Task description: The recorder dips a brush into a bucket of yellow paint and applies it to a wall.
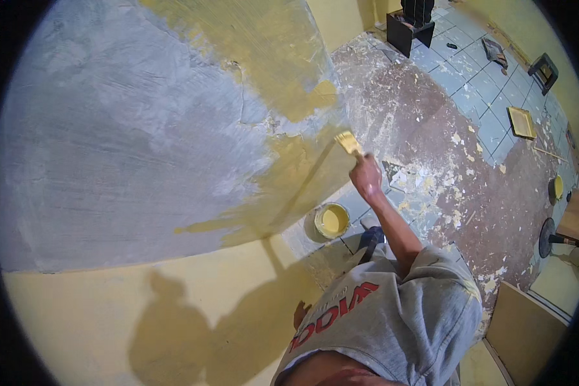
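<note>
My right hand (366,177) grips a flat paintbrush (348,143) whose bristles are coated in yellow paint. The bristles are at the right edge of the part-painted wall (125,144); I cannot tell if they touch it. Fresh yellow paint (294,166) covers a strip on that wall, while its left side is bare and greyish. Below my arm, an open tub of yellow paint (332,220) stands on the floor by the wall. Only a few fingers of my left hand (300,313) show beside my grey shirt; the remainder is hidden, so its grip cannot be seen.
Paint flakes litter the brown floor patch (405,106) and the pale tiles (482,91). Toward the far right are a paint tray (521,122), a thin stick (550,154) and another paint container (556,188). A small black stand (409,34) is at the back. A board (526,316) leans at lower right.
</note>
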A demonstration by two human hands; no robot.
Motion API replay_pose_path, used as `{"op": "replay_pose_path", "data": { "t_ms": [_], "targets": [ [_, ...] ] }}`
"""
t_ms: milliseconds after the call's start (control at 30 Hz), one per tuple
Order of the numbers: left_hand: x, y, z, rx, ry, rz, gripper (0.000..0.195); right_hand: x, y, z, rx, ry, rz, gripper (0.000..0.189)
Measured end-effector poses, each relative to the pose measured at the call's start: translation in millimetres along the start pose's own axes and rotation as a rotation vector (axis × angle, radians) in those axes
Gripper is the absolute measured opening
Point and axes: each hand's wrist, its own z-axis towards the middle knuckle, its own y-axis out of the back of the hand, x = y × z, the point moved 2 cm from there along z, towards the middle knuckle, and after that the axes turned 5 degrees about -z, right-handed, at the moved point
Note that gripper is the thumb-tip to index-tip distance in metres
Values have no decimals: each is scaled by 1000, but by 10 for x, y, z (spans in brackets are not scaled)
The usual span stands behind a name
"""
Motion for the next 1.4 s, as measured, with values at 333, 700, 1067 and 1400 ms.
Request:
{"op": "replay_pose_path", "data": {
  "t_ms": [333, 700, 1067, 1400],
  "targets": [
    [19, -354, -320, 16, 73, 207, 57, 1224, 1946, -24, -647, 578, 342, 29],
    [128, -25, -313, 42, 48, 208, 61, -381, -289, 335, 18, 47, -92, 47],
    [-180, -234, -562, -31, 48, 193, 59, 618, 1402, 348, -688, 501, 305, 35],
    [-260, -248, -343, -7, 188, 297, 55, -601, -607, 608, -158, 94, 6, 36]
  ]
}}
